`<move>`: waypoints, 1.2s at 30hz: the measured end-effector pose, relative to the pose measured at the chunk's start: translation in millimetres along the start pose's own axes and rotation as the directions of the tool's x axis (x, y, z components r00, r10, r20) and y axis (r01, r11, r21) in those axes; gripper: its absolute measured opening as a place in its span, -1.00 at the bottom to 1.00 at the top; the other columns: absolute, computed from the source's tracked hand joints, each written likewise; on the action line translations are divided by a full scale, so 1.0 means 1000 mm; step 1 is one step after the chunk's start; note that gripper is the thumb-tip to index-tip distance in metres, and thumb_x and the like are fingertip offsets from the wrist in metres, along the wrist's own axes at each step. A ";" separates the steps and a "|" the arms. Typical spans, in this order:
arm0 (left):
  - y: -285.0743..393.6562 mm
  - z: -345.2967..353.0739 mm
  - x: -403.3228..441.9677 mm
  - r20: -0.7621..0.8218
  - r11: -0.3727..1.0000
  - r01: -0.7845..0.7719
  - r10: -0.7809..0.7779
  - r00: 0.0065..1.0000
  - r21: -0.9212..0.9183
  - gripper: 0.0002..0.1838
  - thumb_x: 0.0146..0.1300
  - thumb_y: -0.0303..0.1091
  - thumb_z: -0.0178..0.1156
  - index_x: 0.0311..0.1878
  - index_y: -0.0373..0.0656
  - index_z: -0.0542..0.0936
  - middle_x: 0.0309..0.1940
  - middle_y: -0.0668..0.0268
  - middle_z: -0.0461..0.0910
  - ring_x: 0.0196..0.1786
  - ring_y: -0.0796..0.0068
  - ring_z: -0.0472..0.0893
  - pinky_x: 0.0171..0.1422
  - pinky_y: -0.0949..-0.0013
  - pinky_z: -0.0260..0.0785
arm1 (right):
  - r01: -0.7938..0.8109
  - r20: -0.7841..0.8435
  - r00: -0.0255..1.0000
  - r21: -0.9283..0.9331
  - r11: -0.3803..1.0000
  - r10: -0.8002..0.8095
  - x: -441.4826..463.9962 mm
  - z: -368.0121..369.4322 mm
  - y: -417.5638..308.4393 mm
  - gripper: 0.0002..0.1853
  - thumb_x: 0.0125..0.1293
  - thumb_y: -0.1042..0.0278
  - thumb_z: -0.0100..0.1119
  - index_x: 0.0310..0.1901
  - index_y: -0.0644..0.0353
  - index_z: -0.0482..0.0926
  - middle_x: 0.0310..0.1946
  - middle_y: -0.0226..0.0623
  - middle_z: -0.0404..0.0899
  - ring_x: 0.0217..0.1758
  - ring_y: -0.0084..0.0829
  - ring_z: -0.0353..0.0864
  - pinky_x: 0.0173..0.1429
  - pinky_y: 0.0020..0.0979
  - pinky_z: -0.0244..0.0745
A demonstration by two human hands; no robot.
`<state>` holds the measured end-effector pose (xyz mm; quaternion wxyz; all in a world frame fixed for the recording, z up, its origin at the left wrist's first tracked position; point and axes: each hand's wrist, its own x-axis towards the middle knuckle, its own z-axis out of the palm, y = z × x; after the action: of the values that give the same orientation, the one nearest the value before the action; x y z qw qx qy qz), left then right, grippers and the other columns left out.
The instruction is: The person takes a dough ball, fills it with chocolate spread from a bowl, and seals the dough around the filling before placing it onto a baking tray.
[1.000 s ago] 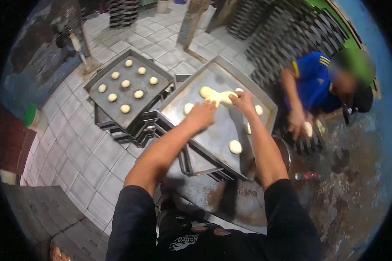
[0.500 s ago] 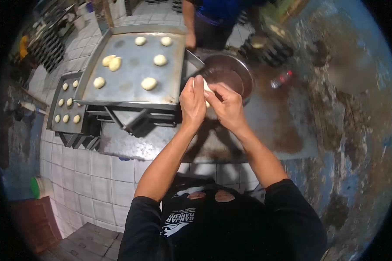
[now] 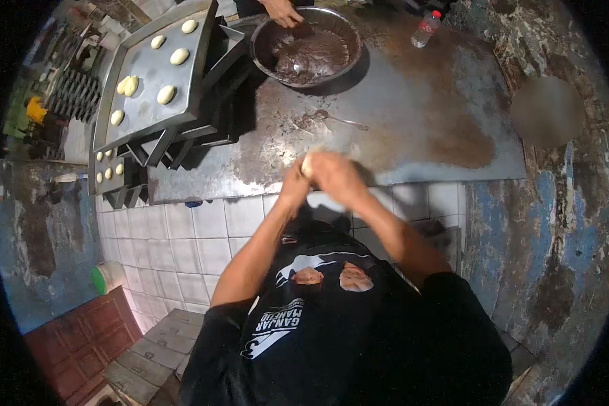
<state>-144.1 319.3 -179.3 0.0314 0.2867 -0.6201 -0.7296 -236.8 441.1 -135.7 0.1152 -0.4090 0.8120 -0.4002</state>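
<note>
A small piece of pale dough (image 3: 307, 166) shows between my two hands, just in front of the table's near edge. My left hand (image 3: 295, 185) is closed around its lower left side. Curled over it from the right is my right hand (image 3: 338, 178), blurred by motion, its fingertips pressed to the dough. Most of the dough is hidden by the fingers. Beyond my hands a metal spoon (image 3: 346, 122) lies on the table amid dark brown smears. Farther back stands a metal bowl (image 3: 357, 51) of dark brown paste, with another person's hand (image 3: 283, 12) at its rim.
A metal baking tray (image 3: 142, 111) with several dough balls rests on stacked trays at the left. A lower tray (image 3: 117, 181) holds more dough balls. A red-capped plastic bottle (image 3: 425, 30) stands at the back right of the metal table (image 3: 419, 128). A worn wall (image 3: 555, 210) rises at right.
My view has turned downward and right. My hands have come back toward my body with the dough, away from the bowl. The other person's hand now shows at the bowl, and the spoon is in sight.
</note>
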 end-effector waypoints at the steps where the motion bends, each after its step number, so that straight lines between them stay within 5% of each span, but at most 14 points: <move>1: -0.009 -0.011 -0.009 0.106 0.917 -0.087 0.050 0.993 0.389 -0.67 0.38 -0.46 0.15 0.17 -0.28 0.63 -0.02 0.24 0.70 -0.02 0.47 0.61 0.04 0.33 0.49 | 0.133 0.080 0.989 -0.096 0.986 -0.125 -0.005 0.007 -0.006 -0.74 0.29 0.34 0.36 -0.04 0.25 0.67 -0.22 -0.19 0.65 0.00 -0.08 0.63 0.21 -0.14 0.52; 2: -0.020 -0.007 -0.016 0.046 0.991 -0.012 0.006 0.999 0.136 -0.71 0.37 -0.51 0.12 0.10 -0.27 0.68 -0.03 0.25 0.72 0.03 0.47 0.63 0.10 0.36 0.48 | 0.244 0.009 0.970 -0.012 0.970 -0.244 -0.008 0.008 -0.008 -0.77 0.23 0.35 0.37 -0.12 0.25 0.69 -0.26 -0.16 0.62 0.03 -0.01 0.59 0.26 -0.12 0.50; 5: -0.014 -0.013 -0.003 -0.015 0.985 0.106 -0.109 0.994 -0.133 -0.73 0.37 -0.50 0.14 0.08 -0.26 0.68 -0.07 0.31 0.73 0.06 0.49 0.63 0.18 0.40 0.46 | -0.199 0.009 0.978 0.344 0.918 0.209 0.035 -0.004 0.043 -0.75 0.26 0.28 0.36 -0.08 0.19 0.66 -0.25 -0.14 0.65 -0.15 -0.13 0.68 0.00 -0.17 0.55; 9: 0.019 -0.034 0.030 0.031 0.999 -0.021 0.022 0.999 -0.033 -0.52 0.33 -0.58 0.22 0.32 -0.21 0.52 0.09 0.33 0.64 0.15 0.53 0.60 0.30 0.42 0.43 | -0.148 -0.171 0.981 -0.324 0.934 0.096 0.065 0.011 0.188 -0.80 0.38 0.47 0.11 -0.01 0.33 0.56 -0.13 0.00 0.65 -0.12 -0.05 0.71 -0.02 -0.16 0.66; 10: 0.035 -0.036 0.039 0.008 0.991 -0.136 0.136 0.991 0.011 -0.39 0.30 -0.61 0.27 0.43 -0.19 0.43 0.15 0.32 0.60 0.17 0.54 0.58 0.34 0.42 0.42 | -0.055 -0.096 0.995 -0.588 0.807 -0.002 0.075 0.016 0.207 -0.74 0.37 0.57 0.08 0.06 0.39 0.52 -0.07 0.05 0.63 -0.07 -0.09 0.73 -0.04 -0.18 0.71; 14: 0.093 -0.046 0.071 -0.055 0.985 -0.173 0.172 0.984 -0.004 -0.04 0.09 -0.66 0.46 0.55 -0.13 0.22 0.17 0.30 0.53 0.22 0.50 0.56 0.38 0.40 0.41 | 0.219 0.402 0.906 -0.713 0.665 0.133 0.081 0.027 0.184 -0.71 0.37 0.51 0.03 0.08 0.41 0.51 -0.05 0.12 0.60 -0.07 -0.15 0.73 -0.20 -0.27 0.75; 18: 0.079 -0.080 0.108 -0.067 0.997 -0.070 0.071 0.995 0.024 -0.29 0.07 -0.67 0.47 0.33 -0.20 0.47 0.11 0.27 0.61 0.14 0.50 0.62 0.31 0.41 0.46 | -0.131 0.362 0.885 -0.407 0.904 0.292 0.096 0.010 0.153 -0.76 0.36 0.46 0.05 -0.05 0.40 0.60 -0.15 0.06 0.61 -0.12 -0.09 0.71 0.00 -0.11 0.68; 20: 0.086 -0.092 0.122 -0.044 0.977 -0.159 0.167 0.985 0.142 -0.42 0.07 -0.68 0.46 0.20 -0.22 0.56 0.09 0.24 0.65 0.11 0.50 0.64 0.27 0.43 0.48 | 0.141 0.428 0.904 -0.283 0.949 -0.007 0.118 -0.011 0.139 -0.76 0.34 0.47 0.03 -0.08 0.43 0.60 -0.21 0.06 0.61 -0.17 0.02 0.67 0.07 0.00 0.61; 22: 0.091 -0.099 0.133 0.009 0.945 -0.197 0.202 0.979 0.261 -0.28 0.06 -0.65 0.48 0.35 -0.20 0.47 0.12 0.21 0.63 0.12 0.47 0.64 0.27 0.40 0.48 | -0.363 0.404 0.840 -0.080 0.928 0.364 0.172 -0.058 0.081 -0.78 0.35 0.49 -0.01 -0.17 0.42 0.63 -0.27 0.04 0.59 -0.20 0.00 0.64 0.09 -0.04 0.61; 23: 0.100 -0.096 0.137 -0.079 0.946 -0.189 0.216 0.973 0.263 -0.18 0.06 -0.63 0.49 0.43 -0.19 0.39 0.14 0.20 0.62 0.12 0.44 0.64 0.27 0.38 0.48 | -0.061 0.320 0.943 -0.108 0.992 0.093 0.192 -0.071 0.085 -0.80 0.38 0.48 0.00 -0.24 0.33 0.64 -0.30 0.06 0.65 -0.21 -0.03 0.70 0.03 -0.05 0.65; 25: 0.100 -0.099 0.150 -0.172 0.987 -0.112 0.132 0.976 0.119 0.06 0.05 -0.59 0.53 0.60 -0.17 0.15 0.21 0.14 0.58 0.12 0.41 0.64 0.27 0.34 0.49 | -0.259 0.254 0.928 -0.088 0.962 0.273 0.243 -0.096 0.086 -0.71 0.35 0.39 0.06 0.01 0.27 0.66 -0.34 0.08 0.68 -0.29 0.07 0.71 -0.12 0.02 0.59; 31: 0.101 -0.115 0.184 -0.205 0.979 -0.041 0.082 0.975 0.199 -0.26 0.07 -0.59 0.51 0.35 -0.18 0.44 0.02 0.22 0.72 0.03 0.49 0.70 0.19 0.39 0.53 | 0.150 0.621 0.692 -0.624 0.767 0.369 0.341 -0.066 0.154 -0.78 0.22 0.39 0.17 -0.23 0.27 0.76 -0.34 0.06 0.75 -0.29 -0.03 0.80 -0.12 -0.01 0.70; 35: 0.101 -0.125 0.194 -0.206 0.983 -0.011 0.049 0.977 0.182 -0.51 0.13 -0.59 0.48 0.15 -0.21 0.59 -0.03 0.25 0.74 0.02 0.50 0.71 0.17 0.40 0.54 | 0.172 0.689 0.646 -0.550 0.817 0.328 0.341 -0.050 0.192 -0.79 0.20 0.38 0.17 -0.40 0.30 0.75 -0.38 0.04 0.75 -0.31 -0.03 0.79 -0.12 -0.02 0.69; 36: 0.100 -0.125 0.195 -0.212 0.987 -0.008 0.043 0.976 0.163 -0.50 0.14 -0.59 0.48 0.17 -0.21 0.58 -0.01 0.25 0.74 0.04 0.50 0.70 0.18 0.40 0.54 | 0.093 0.762 0.571 -0.428 0.899 0.305 0.344 -0.048 0.202 -0.76 0.26 0.35 0.17 -0.20 0.28 0.75 -0.41 0.00 0.73 -0.34 -0.08 0.77 -0.13 -0.08 0.66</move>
<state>-280.6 107.2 -168.9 0.0844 0.3573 -0.6737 -0.6414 -596.7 277.4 -206.0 0.4080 -0.5101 0.7567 0.0265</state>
